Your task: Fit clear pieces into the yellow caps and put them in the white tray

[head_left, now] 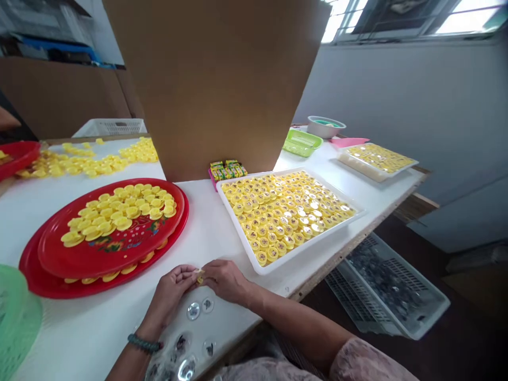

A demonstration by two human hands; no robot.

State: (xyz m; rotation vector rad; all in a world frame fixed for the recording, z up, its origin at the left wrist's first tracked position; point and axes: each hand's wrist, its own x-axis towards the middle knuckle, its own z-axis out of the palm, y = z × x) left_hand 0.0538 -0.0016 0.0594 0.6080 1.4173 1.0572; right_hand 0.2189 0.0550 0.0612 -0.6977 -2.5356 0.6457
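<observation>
Between the fingertips of both hands is a small yellow plastic piece (200, 279), mostly covered by the fingers. My left hand (171, 290), with a beaded bracelet at the wrist, pinches it from the left. My right hand (228, 281) grips its right side. Just below the hands, a clear round disc (193, 311) with a dark print lies on the white table, with several more like it nearer my body. Yellow round caps (123, 222) lie on a red floral tray (130, 257) at the left. Printed yellow round pieces (280, 233) fill a white tray (261, 270) at the right.
A tall cardboard sheet (222, 84) stands behind the trays, with small green-yellow packets (228, 170) at its foot. Loose yellow pieces (91, 164) lie at back left. A green basket (302, 143) and second filled tray (381, 157) stand back right. A crate (431, 320) sits below the table edge.
</observation>
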